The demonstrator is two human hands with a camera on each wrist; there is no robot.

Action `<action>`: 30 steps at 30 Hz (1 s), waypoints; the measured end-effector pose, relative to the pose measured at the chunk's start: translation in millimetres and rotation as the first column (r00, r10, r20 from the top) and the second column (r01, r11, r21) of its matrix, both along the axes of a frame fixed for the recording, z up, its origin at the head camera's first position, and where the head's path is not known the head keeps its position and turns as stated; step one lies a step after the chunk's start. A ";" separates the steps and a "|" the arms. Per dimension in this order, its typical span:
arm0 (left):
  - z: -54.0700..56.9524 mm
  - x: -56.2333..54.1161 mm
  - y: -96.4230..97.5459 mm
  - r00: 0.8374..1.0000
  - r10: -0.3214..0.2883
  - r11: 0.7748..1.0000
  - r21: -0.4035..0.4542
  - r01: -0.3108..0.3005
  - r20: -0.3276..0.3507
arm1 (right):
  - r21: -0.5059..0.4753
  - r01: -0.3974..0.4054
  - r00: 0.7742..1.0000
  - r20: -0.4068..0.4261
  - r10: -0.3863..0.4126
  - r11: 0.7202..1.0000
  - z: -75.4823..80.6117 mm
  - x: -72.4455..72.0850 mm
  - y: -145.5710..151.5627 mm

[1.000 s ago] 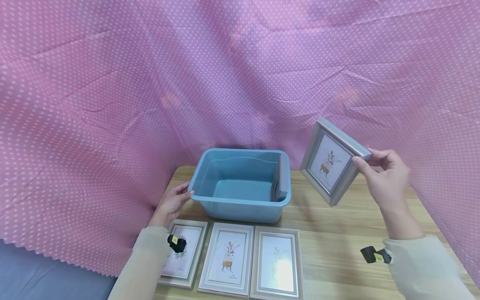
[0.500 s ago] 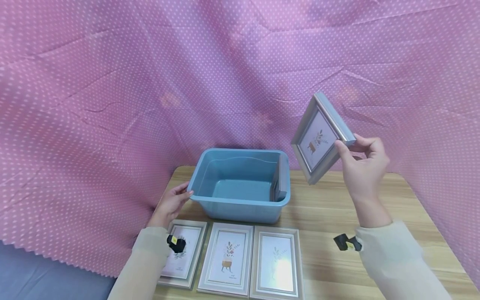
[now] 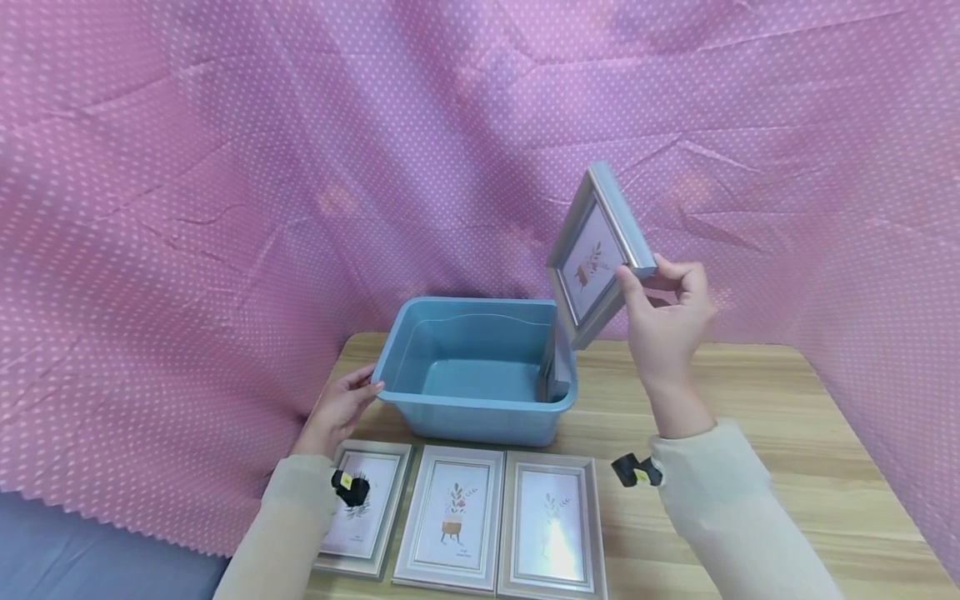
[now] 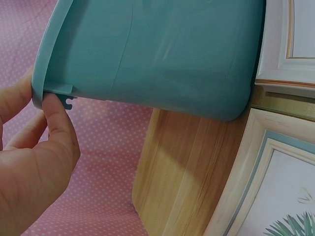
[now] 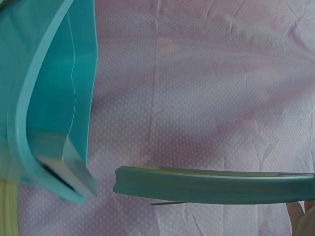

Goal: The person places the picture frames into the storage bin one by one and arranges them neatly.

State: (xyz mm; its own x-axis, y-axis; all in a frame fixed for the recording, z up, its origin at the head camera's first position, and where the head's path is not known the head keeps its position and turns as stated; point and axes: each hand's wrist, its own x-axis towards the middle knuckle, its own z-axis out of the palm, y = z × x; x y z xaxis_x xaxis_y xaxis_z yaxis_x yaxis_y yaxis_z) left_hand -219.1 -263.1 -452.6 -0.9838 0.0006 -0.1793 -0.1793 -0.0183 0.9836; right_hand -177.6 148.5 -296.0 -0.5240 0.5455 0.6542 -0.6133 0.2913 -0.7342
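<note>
Silver-grey rectangular picture frame [image 3: 596, 260] held aloft

My right hand [image 3: 670, 327] pinches its corner, tilted, near the right end of a blue rectangular plastic tub [image 3: 472, 422]; my left hand [image 3: 345, 408] pinches the tub's rim. Any lettering inside the frame is too small to read.

Left hand [image 3: 345, 412]: in a pinch grip at the left end of the tub [image 3: 480, 423]. Right hand [image 3: 670, 329]: elevated, right of the tub, also pinching (sleeved forearm [image 3: 738, 508] sloping upward).
</note>
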 end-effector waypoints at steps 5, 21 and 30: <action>-0.8 -0.6 -0.5 1.000 -0.003 1.000 -0.022 0.004 0.008 | 0.013 -0.012 1.000 -0.001 0.012 1.000 -4.0 -2.9 -15.4; 3.2 -1.5 0.5 1.000 0.008 1.000 0.008 -0.009 0.030 | 0.035 -0.046 0.999 -0.022 0.046 0.998 -42.1 -12.1 -61.0; 1.5 -3.9 0.9 0.999 0.014 1.000 -0.003 -0.014 0.033 | 0.007 -0.015 1.000 0.022 0.015 1.000 -74.2 -18.0 -77.3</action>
